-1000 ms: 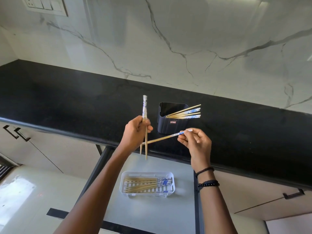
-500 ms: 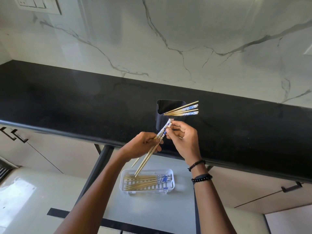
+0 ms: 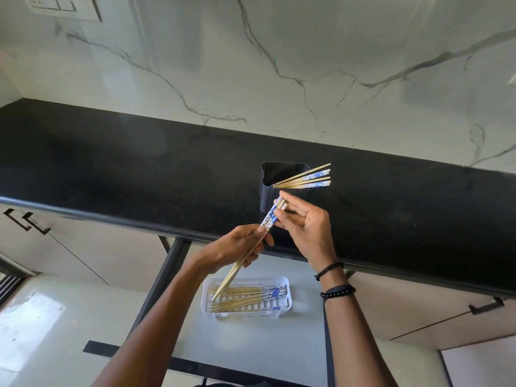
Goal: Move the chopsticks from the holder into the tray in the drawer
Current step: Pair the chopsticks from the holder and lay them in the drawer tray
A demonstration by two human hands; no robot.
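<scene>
Both hands meet just in front of the dark holder, sharing one small bundle of chopsticks (image 3: 252,247). Left hand (image 3: 240,245) is closed around the bamboo middle of the bundle, fingers wrapped under it and thumb on top. Right hand (image 3: 304,226) has its fingers loosely curled, and the fingertips (image 3: 279,212) pinch the blue-and-white patterned upper ends, squaring them together. The bundle slants from upper right down to lower left, its thin tips hanging above the left end of the tray without touching it, as far as the view shows.

Behind the right hand stands the holder (image 3: 268,196), a black squarish cup on the black stone table (image 3: 139,174), near its front edge. A few more chopsticks in the holder (image 3: 307,178) lean over its right rim, patterned ends fanned out to the right.

Below the table edge a drawer (image 3: 251,347) is pulled out, its pale grey floor mostly bare. A white slotted plastic tray (image 3: 289,297) sits at the drawer's far end, and several chopsticks in the tray (image 3: 245,297) lie lengthwise, patterned ends to the right.

Two dark bead bracelets (image 3: 337,290) circle the right wrist. White marble wall (image 3: 279,65) with grey veins rises behind the table, with a switch plate (image 3: 64,7) at the upper left. Cream cabinet doors with black handles (image 3: 28,222) flank the drawer.
</scene>
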